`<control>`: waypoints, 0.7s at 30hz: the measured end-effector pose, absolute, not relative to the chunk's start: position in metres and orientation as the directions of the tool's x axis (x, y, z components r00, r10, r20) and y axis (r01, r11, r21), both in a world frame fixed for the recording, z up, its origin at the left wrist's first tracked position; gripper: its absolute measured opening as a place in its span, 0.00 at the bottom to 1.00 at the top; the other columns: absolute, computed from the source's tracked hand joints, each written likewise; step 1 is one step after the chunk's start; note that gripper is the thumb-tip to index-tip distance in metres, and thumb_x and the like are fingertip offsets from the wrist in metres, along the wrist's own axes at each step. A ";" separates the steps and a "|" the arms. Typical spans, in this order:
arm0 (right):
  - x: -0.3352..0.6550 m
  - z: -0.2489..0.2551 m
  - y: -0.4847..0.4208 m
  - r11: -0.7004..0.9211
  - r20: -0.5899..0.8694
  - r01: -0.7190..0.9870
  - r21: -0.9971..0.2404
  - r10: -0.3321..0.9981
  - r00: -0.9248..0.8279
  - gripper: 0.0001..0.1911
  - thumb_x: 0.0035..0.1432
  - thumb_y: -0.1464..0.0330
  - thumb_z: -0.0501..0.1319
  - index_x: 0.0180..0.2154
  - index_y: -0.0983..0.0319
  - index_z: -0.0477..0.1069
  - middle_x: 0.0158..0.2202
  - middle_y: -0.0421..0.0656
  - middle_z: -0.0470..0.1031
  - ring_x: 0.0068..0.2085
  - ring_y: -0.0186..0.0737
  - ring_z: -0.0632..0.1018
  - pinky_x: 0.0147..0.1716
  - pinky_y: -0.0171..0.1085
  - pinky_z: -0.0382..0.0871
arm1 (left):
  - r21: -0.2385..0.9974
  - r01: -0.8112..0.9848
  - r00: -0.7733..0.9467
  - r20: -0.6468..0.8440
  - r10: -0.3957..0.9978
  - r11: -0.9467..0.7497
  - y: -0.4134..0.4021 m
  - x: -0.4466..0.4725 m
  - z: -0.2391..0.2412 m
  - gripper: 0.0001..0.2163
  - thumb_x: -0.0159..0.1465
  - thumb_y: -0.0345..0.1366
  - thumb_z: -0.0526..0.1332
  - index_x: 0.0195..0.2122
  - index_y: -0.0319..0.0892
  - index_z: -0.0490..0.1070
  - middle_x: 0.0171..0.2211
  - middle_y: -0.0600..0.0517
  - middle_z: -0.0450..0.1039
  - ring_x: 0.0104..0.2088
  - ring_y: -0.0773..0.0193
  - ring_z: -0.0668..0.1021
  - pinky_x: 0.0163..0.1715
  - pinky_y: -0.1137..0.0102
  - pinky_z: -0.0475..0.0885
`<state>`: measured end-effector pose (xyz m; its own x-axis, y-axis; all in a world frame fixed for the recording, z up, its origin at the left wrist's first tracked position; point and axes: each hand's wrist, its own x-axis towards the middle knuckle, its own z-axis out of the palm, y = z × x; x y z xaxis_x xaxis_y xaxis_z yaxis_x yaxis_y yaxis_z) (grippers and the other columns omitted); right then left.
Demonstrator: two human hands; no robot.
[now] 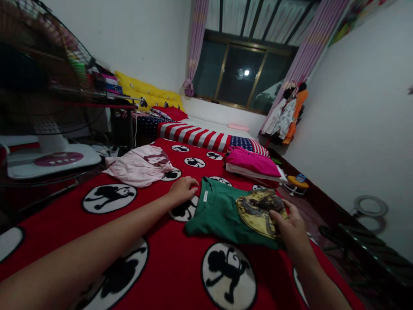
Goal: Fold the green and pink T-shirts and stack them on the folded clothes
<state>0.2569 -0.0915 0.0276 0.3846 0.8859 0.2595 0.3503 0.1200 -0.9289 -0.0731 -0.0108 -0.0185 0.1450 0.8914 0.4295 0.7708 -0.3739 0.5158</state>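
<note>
A green T-shirt (219, 211) with a yellow and brown print lies folded on the red bedspread (174, 275), which carries white ovals with black monkey figures. My right hand (292, 224) grips the shirt's right edge, thumb over the print and fingers behind the fabric. Just left of the shirt's collar, my left hand (184, 189) hovers low with loosely bent fingers and nothing visible in it. A crumpled pale pink garment (138, 165) rests farther left. Beyond the shirt, a stack of folded clothes has a magenta garment (253, 161) on top.
A fan (51, 155) stands at the left beside a cluttered table (125, 105). Behind is another bed with a striped flag-pattern cover (193, 135). Clothes (287, 114) hang near the window. To the right are a small orange stool (297, 182) and a dark bench (377, 249).
</note>
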 end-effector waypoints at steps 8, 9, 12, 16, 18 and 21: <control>0.215 0.124 -0.073 0.211 0.259 0.212 -0.954 0.938 0.230 0.36 0.40 0.67 0.68 0.54 0.56 0.64 0.41 0.46 0.79 0.31 0.47 0.81 0.28 0.42 0.78 | 0.605 0.735 0.026 0.426 0.904 -0.307 0.033 -0.079 -0.037 0.10 0.58 0.34 0.59 0.38 0.44 0.78 0.38 0.49 0.75 0.38 0.60 0.76 0.38 0.69 0.69; 0.205 0.134 -0.064 0.205 0.246 0.199 -0.958 0.946 0.213 0.35 0.41 0.68 0.68 0.54 0.56 0.64 0.39 0.45 0.80 0.29 0.46 0.81 0.27 0.41 0.77 | 0.614 0.710 0.059 0.435 0.898 -0.344 0.032 -0.082 -0.038 0.09 0.57 0.34 0.59 0.37 0.44 0.78 0.38 0.49 0.75 0.38 0.60 0.76 0.39 0.69 0.69; 0.170 0.159 -0.030 0.184 0.206 0.146 -0.972 0.966 0.154 0.33 0.42 0.75 0.65 0.53 0.60 0.65 0.32 0.43 0.80 0.26 0.42 0.79 0.25 0.37 0.75 | 0.698 0.604 0.085 0.424 0.902 -0.385 0.029 -0.088 -0.038 0.09 0.56 0.33 0.59 0.34 0.44 0.78 0.37 0.49 0.76 0.37 0.60 0.76 0.38 0.70 0.69; 0.135 0.201 0.025 0.271 0.284 0.163 -0.949 0.957 0.059 0.28 0.47 0.81 0.59 0.53 0.69 0.66 0.28 0.41 0.79 0.23 0.32 0.76 0.27 0.31 0.71 | 0.780 0.518 0.067 0.371 0.926 -0.350 0.027 -0.090 -0.036 0.08 0.56 0.34 0.59 0.33 0.43 0.78 0.36 0.50 0.76 0.34 0.62 0.77 0.35 0.71 0.69; 0.129 0.227 0.053 0.389 0.403 0.195 -0.900 0.914 0.039 0.26 0.50 0.82 0.58 0.53 0.74 0.66 0.32 0.44 0.80 0.23 0.28 0.75 0.30 0.30 0.69 | 0.786 0.504 0.086 0.367 0.926 -0.358 0.027 -0.090 -0.036 0.08 0.56 0.33 0.58 0.33 0.43 0.78 0.35 0.50 0.76 0.35 0.62 0.76 0.35 0.71 0.69; 0.143 0.266 0.097 0.543 0.575 0.258 -0.799 0.815 0.067 0.27 0.52 0.82 0.56 0.55 0.79 0.63 0.42 0.52 0.78 0.27 0.24 0.76 0.33 0.31 0.66 | 0.778 0.519 0.086 0.363 0.928 -0.353 0.027 -0.089 -0.036 0.08 0.56 0.32 0.58 0.33 0.44 0.78 0.35 0.50 0.76 0.36 0.61 0.76 0.36 0.71 0.68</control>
<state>0.1427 0.0966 0.2656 0.0668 0.8151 0.5754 0.2575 0.5431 -0.7992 -0.0895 0.0271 -0.0355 0.0859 0.9278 0.3630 0.5194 -0.3526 0.7784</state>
